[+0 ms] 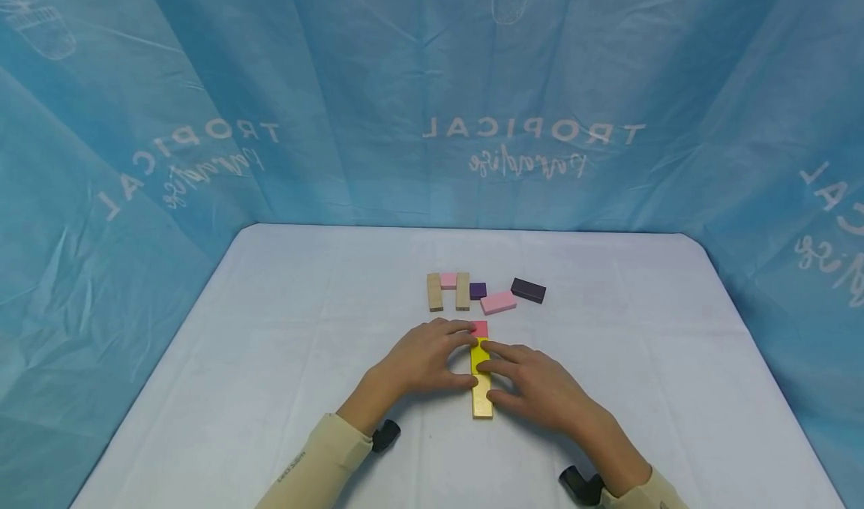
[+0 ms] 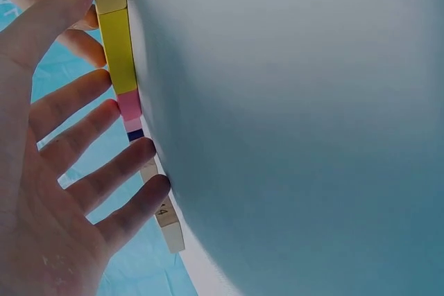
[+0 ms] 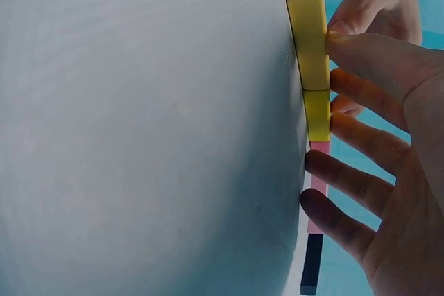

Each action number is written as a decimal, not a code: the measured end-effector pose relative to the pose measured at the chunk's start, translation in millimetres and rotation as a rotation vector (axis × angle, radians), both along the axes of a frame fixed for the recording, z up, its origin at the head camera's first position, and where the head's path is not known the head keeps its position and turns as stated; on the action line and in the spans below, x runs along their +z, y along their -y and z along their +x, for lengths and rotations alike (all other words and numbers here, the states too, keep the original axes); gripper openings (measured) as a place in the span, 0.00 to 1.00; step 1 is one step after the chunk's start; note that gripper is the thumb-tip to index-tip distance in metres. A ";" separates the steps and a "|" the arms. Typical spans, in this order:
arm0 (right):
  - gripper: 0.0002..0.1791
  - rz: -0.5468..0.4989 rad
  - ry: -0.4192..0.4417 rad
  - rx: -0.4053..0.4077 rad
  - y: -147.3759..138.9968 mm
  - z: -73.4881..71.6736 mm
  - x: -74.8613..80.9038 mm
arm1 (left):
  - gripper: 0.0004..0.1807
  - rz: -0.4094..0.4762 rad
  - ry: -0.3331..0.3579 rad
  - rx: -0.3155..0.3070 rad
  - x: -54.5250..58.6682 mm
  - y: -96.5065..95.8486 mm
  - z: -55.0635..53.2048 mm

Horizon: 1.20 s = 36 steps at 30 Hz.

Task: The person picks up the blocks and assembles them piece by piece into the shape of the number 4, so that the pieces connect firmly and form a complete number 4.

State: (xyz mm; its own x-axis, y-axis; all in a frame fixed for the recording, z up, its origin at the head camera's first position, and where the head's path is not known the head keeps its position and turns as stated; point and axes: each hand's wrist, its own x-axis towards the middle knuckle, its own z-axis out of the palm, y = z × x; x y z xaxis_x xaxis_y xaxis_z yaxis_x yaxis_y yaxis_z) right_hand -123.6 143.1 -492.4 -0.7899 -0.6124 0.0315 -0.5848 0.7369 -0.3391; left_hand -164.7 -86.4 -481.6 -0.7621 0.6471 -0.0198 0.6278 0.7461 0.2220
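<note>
White table (image 1: 324, 329), with left hand (image 1: 427, 355) and right hand (image 1: 538, 387) either side of a block row (image 1: 480, 356).
Fingers spread apart, both touch the row's sides mid-table: pale-gold block (image 3: 309, 32), yellow block (image 2: 119, 52), red-pink block (image 1: 480, 329), end to end. The right wrist view shows a black block (image 3: 312, 263) that the left wrist view lacks; the latter alone reveals a wooden block (image 2: 168, 220) with a dark mark (image 2: 163, 209).

Three blocks (image 1: 476, 357) run end to end on the worktop (image 1: 304, 359), between the left grip (image 1: 427, 355) and the right grip (image 1: 540, 385). Behind that row lie two parallel blocks (image 1: 462, 291) with one block (image 1: 448, 280) between them; three further blocks (image 1: 498, 303) lie to their right.
</note>
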 end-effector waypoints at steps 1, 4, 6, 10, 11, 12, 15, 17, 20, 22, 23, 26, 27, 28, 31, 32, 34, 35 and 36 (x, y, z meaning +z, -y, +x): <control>0.23 -0.001 0.002 0.001 -0.1 -0.2 -0.1 | 0.34 0.000 0.001 0.001 0.4 -0.1 0.1; 0.23 -0.005 0.010 0.006 -1.0 -0.6 0.0 | 0.33 0.002 0.002 0.003 1.5 -0.8 0.1; 0.23 -0.009 0.014 0.009 -1.9 -0.8 0.3 | 0.33 0.003 0.000 0.001 2.0 -1.3 -0.3; 0.24 -0.011 0.017 0.010 -2.5 -0.7 0.6 | 0.33 0.002 -0.008 0.000 2.1 -1.2 -1.1; 0.24 -0.013 0.018 0.012 -2.4 -0.7 0.5 | 0.33 0.001 -0.009 0.001 2.0 -1.1 -1.2; 0.24 -0.013 0.019 0.012 -2.2 -0.7 0.4 | 0.33 -0.001 -0.009 0.002 1.8 -0.9 -1.3; 0.23 -0.012 0.022 0.016 -1.8 -1.0 0.7 | 0.33 0.002 -0.006 0.002 1.0 -0.4 -1.4; 0.24 -0.004 0.028 0.020 -2.0 -1.2 1.3 | 0.33 0.006 -0.005 0.001 0.5 -0.3 -1.3; 0.24 0.007 0.041 0.032 -3.3 -1.6 3.3 | 0.33 0.008 -0.006 0.002 0.7 -0.6 -1.1; 0.25 0.010 0.048 0.039 -4.3 -2.0 4.3 | 0.32 0.009 -0.007 0.001 1.1 -0.8 -1.1; 0.25 0.010 0.048 0.038 -5.0 -2.4 4.2 | 0.32 0.009 -0.006 0.000 1.4 -1.1 -1.2; 0.25 0.008 0.034 0.013 -7.1 -3.8 4.6 | 0.32 0.005 0.003 0.004 1.6 -2.0 -1.5; 0.25 0.006 0.026 -0.004 -8.2 -4.6 5.0 | 0.32 0.003 0.006 0.006 1.4 -2.4 -1.7; 0.25 0.003 0.018 -0.024 -9.3 -5.6 5.7 | 0.32 0.000 0.008 0.009 1.0 -2.9 -1.9; 0.24 -0.004 -0.007 -0.084 -12.7 -9.6 9.6 | 0.32 -0.012 0.010 0.016 -0.2 -4.2 -2.3; 0.24 -0.006 -0.012 -0.099 -13.8 -11.3 10.9 | 0.32 -0.016 0.010 0.018 -0.6 -4.2 -2.3; 0.23 -0.017 -0.025 -0.117 -15.8 -15.0 13.0 | 0.32 -0.023 0.009 0.024 -1.4 -4.2 -2.3; 0.23 -0.022 -0.033 -0.119 -17.0 -16.7 13.6 | 0.32 -0.025 0.010 0.027 -1.8 -4.1 -2.2; 0.23 -0.030 -0.042 -0.119 -18.1 -18.6 14.0 | 0.32 -0.026 0.012 0.029 -2.1 -4.0 -2.1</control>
